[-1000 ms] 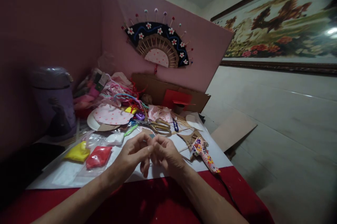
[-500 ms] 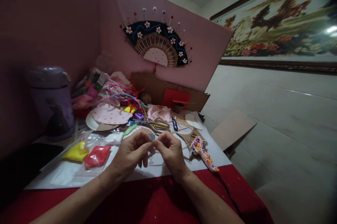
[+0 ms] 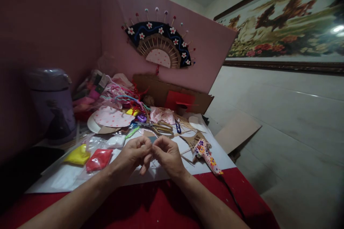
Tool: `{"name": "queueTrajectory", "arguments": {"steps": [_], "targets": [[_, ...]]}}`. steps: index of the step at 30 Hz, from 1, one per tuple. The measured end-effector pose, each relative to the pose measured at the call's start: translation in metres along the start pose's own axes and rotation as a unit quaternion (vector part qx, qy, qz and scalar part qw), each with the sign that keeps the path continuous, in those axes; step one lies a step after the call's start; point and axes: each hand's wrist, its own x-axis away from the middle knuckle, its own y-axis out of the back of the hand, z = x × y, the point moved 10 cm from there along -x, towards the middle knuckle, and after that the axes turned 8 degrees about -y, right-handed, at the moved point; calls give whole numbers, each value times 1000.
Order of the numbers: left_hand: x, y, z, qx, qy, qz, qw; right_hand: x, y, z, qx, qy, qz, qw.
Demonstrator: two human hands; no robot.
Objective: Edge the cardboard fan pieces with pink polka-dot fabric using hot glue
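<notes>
My left hand (image 3: 136, 153) and my right hand (image 3: 168, 155) meet fingertip to fingertip above the white sheet (image 3: 122, 175). Both are closed in a pinch; whatever lies between the fingers is too small or hidden to name. A small grey-blue piece (image 3: 152, 138) shows just behind the fingertips, and I cannot tell if they touch it. Beyond the hands lie gold-handled scissors (image 3: 163, 128) and a blue utility knife (image 3: 178, 126). To the right of my right hand rests a flower-patterned glue gun (image 3: 208, 157) with its cord.
On the left are a red clay packet (image 3: 99, 160), a yellow clay packet (image 3: 77, 155) and a purple canister (image 3: 51, 107). Dotted fabric (image 3: 113, 117) and a pile of pipe cleaners (image 3: 126, 96) lie farther back. A decorated fan (image 3: 161, 44) is on the pink board (image 3: 212, 42).
Both hands have shifted slightly left, still pinched together. The lower fingers of my left hand have moved a little, and the objects on the table stay put.
</notes>
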Motion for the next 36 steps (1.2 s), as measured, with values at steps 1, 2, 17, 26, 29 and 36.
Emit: {"name": "queueTrajectory", "arguments": {"steps": [1, 2, 17, 26, 29, 36], "targets": [[-1, 1, 0, 22, 1, -3, 1000, -1, -2, -2, -17, -13, 9, 1000], [-1, 2, 0, 35, 1, -7, 999, -1, -2, -4, -29, -23, 14, 999], [-5, 11, -2, -74, -20, -31, 997, -3, 0, -8, -44, -18, 8, 999], [-1, 8, -4, -161, -32, -21, 986, 1, 4, -7, 1, -7, -16, 1000], [-2, 7, 2, -111, -24, -11, 993, -1, -2, -16, -63, -52, 18, 997], [-5, 9, 12, -32, 4, -11, 999, -4, -6, -26, -111, -100, 59, 987]]}}
